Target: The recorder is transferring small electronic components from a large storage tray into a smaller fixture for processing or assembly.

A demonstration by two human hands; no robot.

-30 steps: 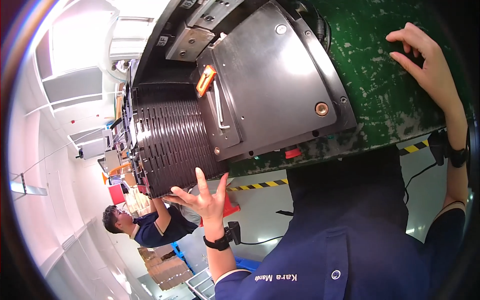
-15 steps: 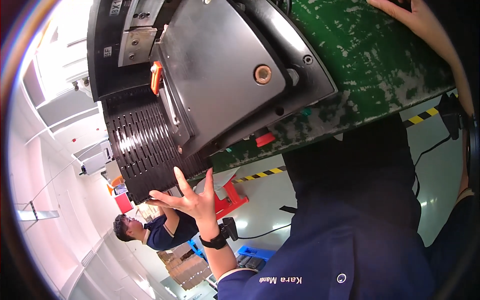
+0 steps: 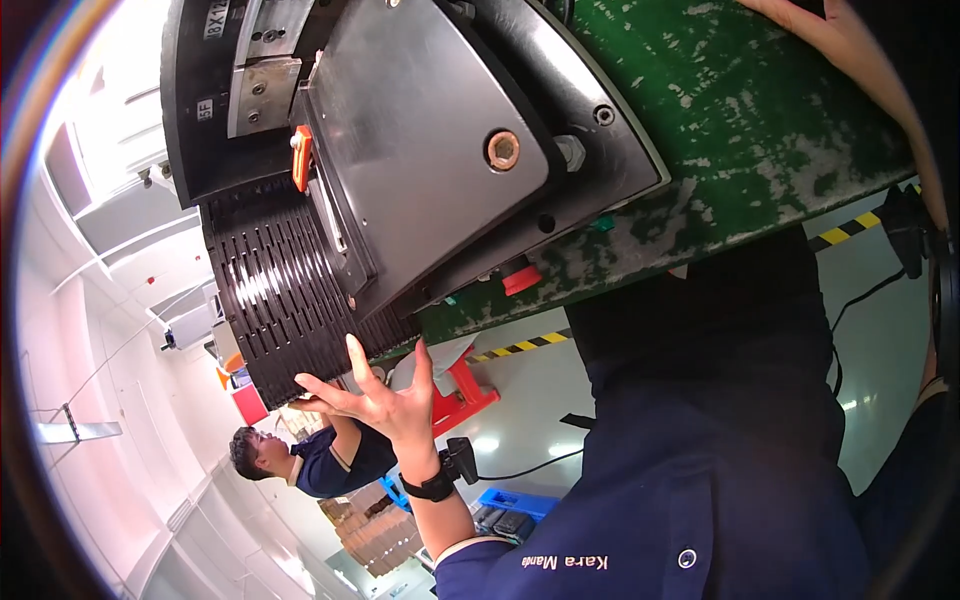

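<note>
1. Spreading its fingers apart, your left hand (image 3: 385, 402) was at the lower end of the black slotted stack (image 3: 285, 300); whether the fingertips touched it could not be told.
2. Your right hand (image 3: 822, 32) was partly cut off by the upper edge, near the green table (image 3: 740, 150); you could not tell whether its fingers were spread or closed.
3. Beside your left hand, the slotted stack sat along the left side of the black machine (image 3: 420, 120).
4. On that machine you had an orange piece (image 3: 301, 158), a slim silver rod (image 3: 328, 215) near it, and a copper-coloured bolt (image 3: 503, 150).
5. A red knob (image 3: 520, 278) jutted from the machine's near side.
6. Farther out, beyond your left hand, were a co-worker (image 3: 320, 465) in dark clothing and a red stool (image 3: 468, 398).
</note>
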